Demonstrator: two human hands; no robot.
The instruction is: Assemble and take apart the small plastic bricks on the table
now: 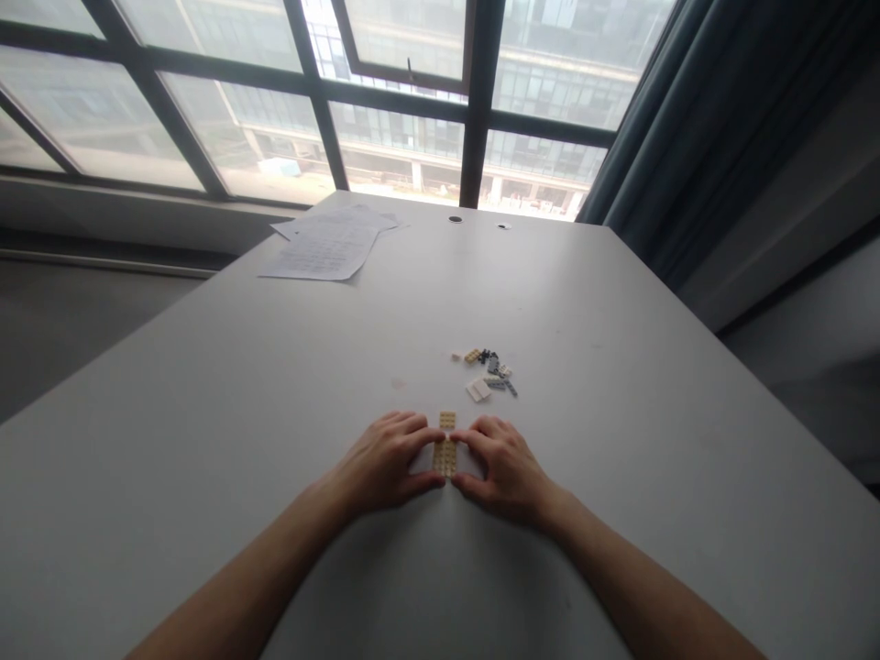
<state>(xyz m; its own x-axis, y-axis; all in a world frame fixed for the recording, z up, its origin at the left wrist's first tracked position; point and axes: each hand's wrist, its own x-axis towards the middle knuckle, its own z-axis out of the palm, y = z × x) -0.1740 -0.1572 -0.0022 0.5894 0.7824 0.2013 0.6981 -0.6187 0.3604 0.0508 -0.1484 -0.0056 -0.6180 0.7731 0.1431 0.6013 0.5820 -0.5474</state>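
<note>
My left hand and my right hand face each other at the near middle of the table. Thumb and index finger of each grip tan studded toy-brick plates between them, one hand on either side. A line runs lengthwise between the plates, though I cannot tell whether they are joined. Just beyond the fingertips, a smaller tan plate lies with its studs up.
Past my right hand lies a loose pile of toy bricks: white flat pieces, grey pieces, black pieces and a tan plate. Printed papers rest on the white table at far left. Windows and a curtain stand behind.
</note>
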